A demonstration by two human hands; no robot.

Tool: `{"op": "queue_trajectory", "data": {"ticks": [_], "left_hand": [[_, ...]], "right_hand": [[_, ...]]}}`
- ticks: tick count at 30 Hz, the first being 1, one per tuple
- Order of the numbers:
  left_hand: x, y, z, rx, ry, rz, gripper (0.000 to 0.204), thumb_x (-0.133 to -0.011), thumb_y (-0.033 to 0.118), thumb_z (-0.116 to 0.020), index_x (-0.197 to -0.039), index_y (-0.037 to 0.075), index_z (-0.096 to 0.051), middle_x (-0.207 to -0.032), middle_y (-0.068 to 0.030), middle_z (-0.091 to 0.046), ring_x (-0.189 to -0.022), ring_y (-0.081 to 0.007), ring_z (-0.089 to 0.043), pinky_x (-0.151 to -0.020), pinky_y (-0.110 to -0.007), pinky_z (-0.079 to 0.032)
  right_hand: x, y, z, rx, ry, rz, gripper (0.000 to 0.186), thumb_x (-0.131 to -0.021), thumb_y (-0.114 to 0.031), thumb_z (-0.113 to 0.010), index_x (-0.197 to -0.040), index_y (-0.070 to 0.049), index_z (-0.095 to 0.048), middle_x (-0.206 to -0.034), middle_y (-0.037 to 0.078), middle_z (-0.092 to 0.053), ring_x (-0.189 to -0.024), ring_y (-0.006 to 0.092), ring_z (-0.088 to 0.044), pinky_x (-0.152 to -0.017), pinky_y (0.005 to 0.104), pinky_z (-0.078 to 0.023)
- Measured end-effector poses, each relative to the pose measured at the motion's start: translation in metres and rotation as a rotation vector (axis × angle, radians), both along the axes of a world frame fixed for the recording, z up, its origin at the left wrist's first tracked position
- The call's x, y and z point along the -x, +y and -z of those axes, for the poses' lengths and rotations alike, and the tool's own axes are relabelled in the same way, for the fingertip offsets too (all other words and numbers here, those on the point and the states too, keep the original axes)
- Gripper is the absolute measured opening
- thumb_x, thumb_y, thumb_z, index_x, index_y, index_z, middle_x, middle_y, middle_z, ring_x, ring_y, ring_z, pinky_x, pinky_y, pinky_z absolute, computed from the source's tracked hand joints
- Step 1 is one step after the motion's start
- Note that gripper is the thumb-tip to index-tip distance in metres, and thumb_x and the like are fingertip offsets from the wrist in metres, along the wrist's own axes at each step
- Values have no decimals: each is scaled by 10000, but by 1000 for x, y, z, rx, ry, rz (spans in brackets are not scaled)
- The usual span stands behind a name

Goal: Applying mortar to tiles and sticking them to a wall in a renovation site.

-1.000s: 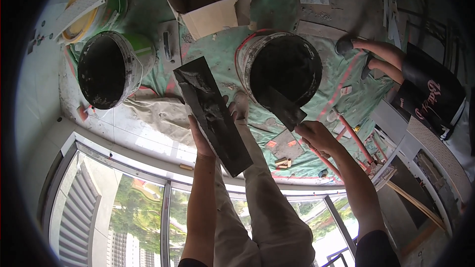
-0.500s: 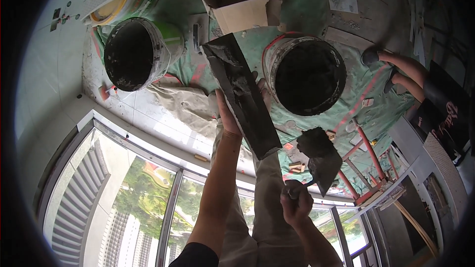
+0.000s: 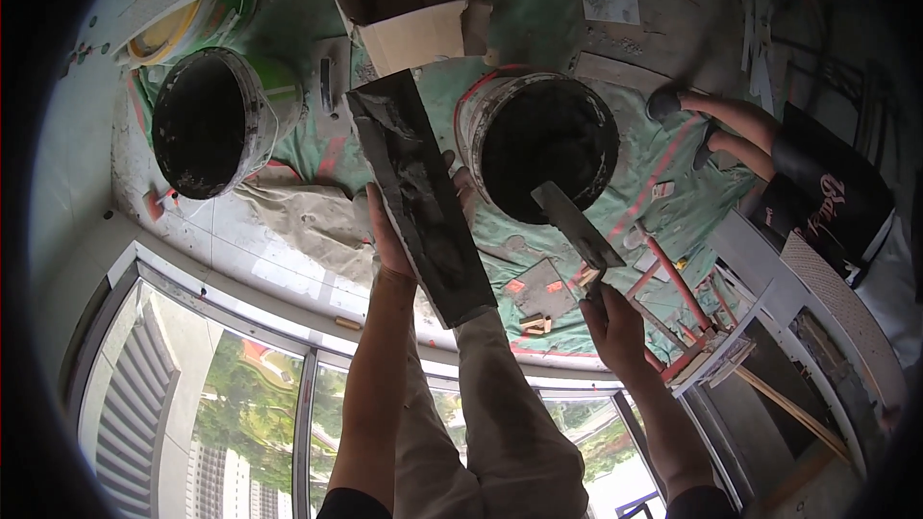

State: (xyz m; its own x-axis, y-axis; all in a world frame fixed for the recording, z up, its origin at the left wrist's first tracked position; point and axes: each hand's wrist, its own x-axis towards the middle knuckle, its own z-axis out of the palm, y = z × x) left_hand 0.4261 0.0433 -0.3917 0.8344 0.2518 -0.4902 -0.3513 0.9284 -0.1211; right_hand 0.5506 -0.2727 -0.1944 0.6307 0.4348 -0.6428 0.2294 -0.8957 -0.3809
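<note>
My left hand [image 3: 392, 242] supports a long narrow tile strip [image 3: 415, 197] from beneath, thumb along one long edge and fingertips past the other. Dark grey mortar lies in uneven ridges over its upper face. To the right, my right hand [image 3: 615, 329] is closed round the handle of a trowel [image 3: 577, 228], whose flat blade is smeared grey. The blade tip overlaps the near rim of a mortar bucket [image 3: 468, 125] in this view; whether they touch I cannot tell. Dark mortar shows inside the bucket.
A second bucket [image 3: 261, 125] stands at left, with a yellow-topped bucket [image 3: 163, 19] behind it. Beyond lies an open cardboard box [image 3: 413, 38]. Green sheeting [image 3: 538, 250] covers the floor. A red metal frame [image 3: 681, 279] and another person's legs [image 3: 735, 125] are at right.
The trowel has moved up from beside the strip's lower end toward the bucket. The lump of mortar seen on its blade is gone. My left hand still holds the strip; the whole view has shifted.
</note>
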Motion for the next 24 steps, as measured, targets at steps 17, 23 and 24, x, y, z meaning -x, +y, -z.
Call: {"op": "queue_trajectory", "data": {"ticks": [17,23,24], "left_hand": [[137,8,15,17,243,14,1006,-1131,830,-450,-1863,157,-294,-1839,-252,-409,-1648,-513,-460,-1376,-645,-396],[98,1,28,-41,166,-68,988,-1138,786,-504,-1867,157,-284,-1878,-229,-356,-1653,-483,-464,-1383,-634,-384],[91,2,29,-35,143,-76,990,-1137,789,-502,-1868,160,-280,-1882,-229,-347,-1657,-492,-455,-1386,-637,-382]], "right_hand": [[-104,55,150,393,206,-433,478,-1124,-432,-696,-1082,35,-789,-999,280,-814,-977,471,-818,-883,560,-652],[-105,44,143,255,355,-258,498,-1140,-451,-716,-1053,36,-778,-882,246,-781,-812,393,-786,-782,522,-590],[-102,41,138,206,380,-217,490,-1149,-444,-715,-1044,30,-775,-835,213,-752,-772,344,-749,-751,500,-568]]}}
